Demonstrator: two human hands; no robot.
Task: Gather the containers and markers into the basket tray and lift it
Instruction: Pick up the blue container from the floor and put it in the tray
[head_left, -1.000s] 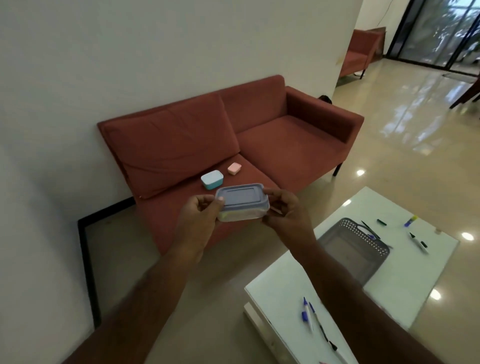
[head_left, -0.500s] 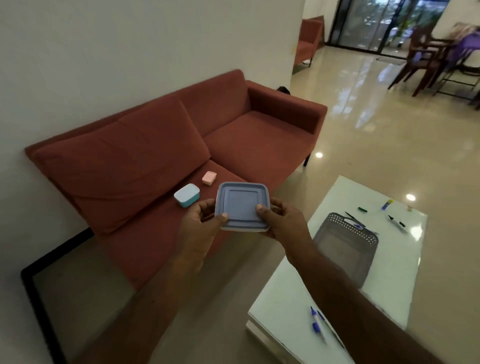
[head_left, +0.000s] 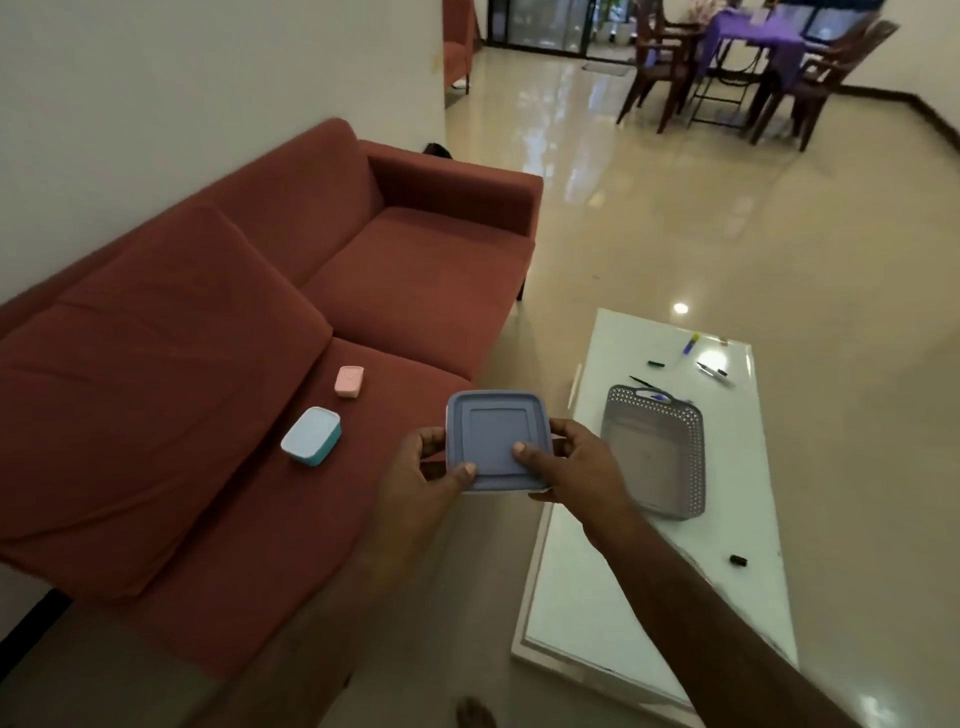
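I hold a blue-lidded square container (head_left: 493, 436) in front of me with both hands: my left hand (head_left: 423, 470) grips its left edge, my right hand (head_left: 563, 460) its right edge, thumb on the lid. A teal container with a pale lid (head_left: 311, 435) and a small pink container (head_left: 348, 381) lie on the red sofa seat to the left. The grey perforated basket tray (head_left: 696, 441) sits on the white low table, right of my hands. Markers lie beyond the tray: a purple one (head_left: 690, 344), a green one (head_left: 656, 364) and a dark one (head_left: 712, 370).
The red sofa (head_left: 291, 322) stands along the wall at left. The white low table (head_left: 587, 587) has a black cap (head_left: 737, 560) near its right edge. A glossy tiled floor stretches ahead to dark chairs and a purple-covered table (head_left: 748, 41).
My view has swung right and downward, so the sofa moved left and the table came nearer. The container stays in both hands, its lid now facing me more squarely.
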